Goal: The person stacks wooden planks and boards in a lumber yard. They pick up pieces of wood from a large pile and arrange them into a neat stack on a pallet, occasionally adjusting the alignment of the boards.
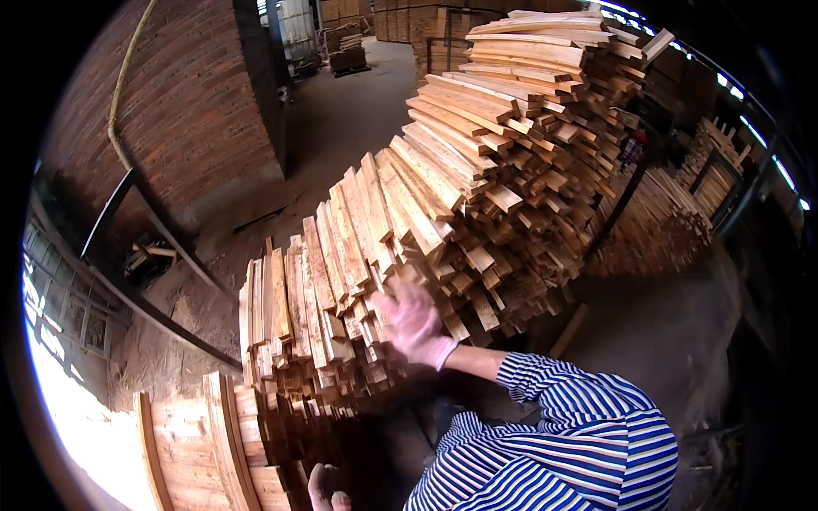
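My right hand, in a pinkish work glove, reaches over the near ends of a long pile of sawn wooden boards. Its fingers look apart and nothing shows in them; motion blurs their tips, so whether they touch the wood I cannot tell. Low in the view, my left hand is also gloved and mostly cut off by the lower edge. Two of its finger ends show apart, with no board between them. It is beside a neat stack of planks at the lower left.
A brick wall rises at the far left, with dark metal bars in front of it. More stacked wood stands to the right, near a dark post. Bare floor runs behind the pile.
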Available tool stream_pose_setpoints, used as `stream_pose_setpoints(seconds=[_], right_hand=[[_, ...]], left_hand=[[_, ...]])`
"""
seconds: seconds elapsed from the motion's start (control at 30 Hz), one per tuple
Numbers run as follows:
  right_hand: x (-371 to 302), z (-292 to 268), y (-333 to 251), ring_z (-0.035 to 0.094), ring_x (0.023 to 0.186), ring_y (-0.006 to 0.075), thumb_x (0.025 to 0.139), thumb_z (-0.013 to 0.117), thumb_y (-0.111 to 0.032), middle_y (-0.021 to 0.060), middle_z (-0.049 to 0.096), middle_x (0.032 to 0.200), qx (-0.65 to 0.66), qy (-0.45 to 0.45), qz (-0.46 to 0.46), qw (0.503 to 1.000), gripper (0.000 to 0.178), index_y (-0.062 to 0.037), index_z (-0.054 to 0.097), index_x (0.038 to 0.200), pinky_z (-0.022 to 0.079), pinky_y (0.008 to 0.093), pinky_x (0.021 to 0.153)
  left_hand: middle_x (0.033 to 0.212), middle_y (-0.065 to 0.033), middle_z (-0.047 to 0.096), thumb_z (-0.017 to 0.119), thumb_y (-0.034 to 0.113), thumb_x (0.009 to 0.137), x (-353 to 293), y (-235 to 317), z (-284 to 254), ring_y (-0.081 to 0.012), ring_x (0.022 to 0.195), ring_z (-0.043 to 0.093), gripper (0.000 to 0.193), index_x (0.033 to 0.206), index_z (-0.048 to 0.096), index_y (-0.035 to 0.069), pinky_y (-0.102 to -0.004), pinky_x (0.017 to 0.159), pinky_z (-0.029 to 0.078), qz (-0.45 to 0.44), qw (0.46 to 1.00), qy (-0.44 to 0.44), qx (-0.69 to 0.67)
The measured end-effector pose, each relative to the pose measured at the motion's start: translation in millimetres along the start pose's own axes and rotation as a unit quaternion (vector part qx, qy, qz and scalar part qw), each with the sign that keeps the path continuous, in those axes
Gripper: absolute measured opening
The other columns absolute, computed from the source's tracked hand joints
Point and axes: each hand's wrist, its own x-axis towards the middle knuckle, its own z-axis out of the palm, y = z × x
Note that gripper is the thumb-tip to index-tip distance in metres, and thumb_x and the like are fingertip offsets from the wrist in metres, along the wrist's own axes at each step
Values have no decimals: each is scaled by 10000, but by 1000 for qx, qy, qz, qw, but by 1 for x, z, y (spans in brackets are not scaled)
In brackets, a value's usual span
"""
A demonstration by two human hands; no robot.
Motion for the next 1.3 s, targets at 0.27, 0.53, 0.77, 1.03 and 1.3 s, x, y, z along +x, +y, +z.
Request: stream_pose_setpoints(seconds=[0.27,0.53,0.77,1.03,1.3], right_hand=[[92,-60,127,402,1404,376,820,792,-484,286,193,1621,-13,257,300,919,1113,-101,114,1615,449,405,1124],[175,11,166,279,1503,262,808,839,-116,184,255,1639,67,427,149,889,1026,-26,194,1602,242,361,1251],[171,31,86,388,1421,409,807,822,-469,281,208,1629,64,247,200,946,1203,-28,58,1627,360,444,1167],[250,-16,62,653,1082,263,962,578,-352,250,580,1358,128,133,95,978,572,38,505,1373,547,292,958],[360,-53,153,413,1427,457,737,718,-722,295,401,1546,-59,-103,357,927,1235,-104,134,1632,355,546,1157]], left_hand=[[1343,-106,576,655,284,1002,324,-68,118,-192,1172,569,570,1481,473,34,-319,1015,470,-25,988,-150,7],[1494,-276,470,765,669,786,603,-116,300,-346,1337,511,1164,1554,294,-69,-417,1113,395,-7,986,-156,65],[1082,-115,740,647,547,955,605,-105,342,-237,893,715,544,1199,671,61,-397,816,603,-266,889,-318,-195],[1108,-116,715,577,392,1019,704,-181,233,-269,900,682,413,1242,649,52,-447,810,596,-252,894,-193,-317],[1143,-117,671,547,305,1017,634,-118,353,-242,946,659,418,1339,521,41,-391,801,566,-243,917,-191,-251]])
